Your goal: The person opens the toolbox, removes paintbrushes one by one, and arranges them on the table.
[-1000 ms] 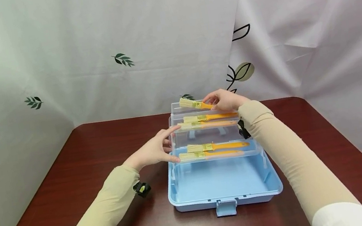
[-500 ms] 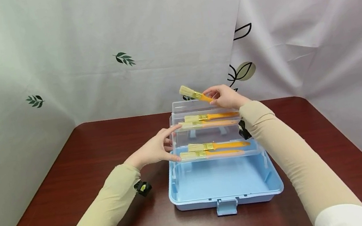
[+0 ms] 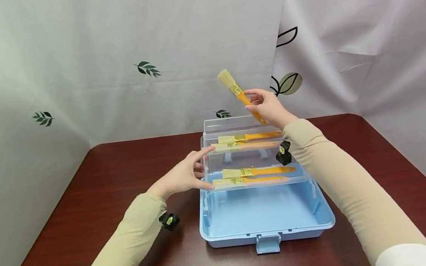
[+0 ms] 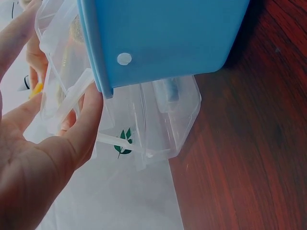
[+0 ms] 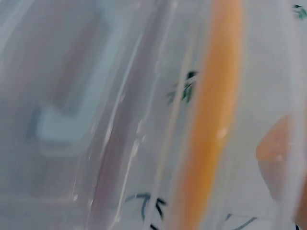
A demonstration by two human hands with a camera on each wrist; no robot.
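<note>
In the head view, my right hand (image 3: 269, 105) pinches a paintbrush (image 3: 235, 88) by its orange handle, pale bristles tilted up and left, above the back of a light blue toolbox (image 3: 259, 211). The toolbox stands unfolded with clear tiered trays. A pair of brushes (image 3: 255, 136) lies in the upper tray, another pair (image 3: 262, 171) in the lower one. My left hand (image 3: 180, 177) is spread at the trays' left ends, index fingertip at the upper tray and thumb at the lower. The left wrist view shows its fingers beside the blue wall (image 4: 163, 38) and clear plastic (image 4: 172, 110).
The toolbox's blue latch (image 3: 267, 244) hangs down at the front. A dark red table (image 3: 137, 159) lies under everything. Behind it hangs a pale curtain (image 3: 181, 40) with leaf prints. An orange handle (image 5: 211, 115) shows through clear plastic in the right wrist view.
My right hand has lifted the paintbrush up out of the topmost tray area, and the brush has turned from nearly flat to steeply upright. My left hand has kept its place.
</note>
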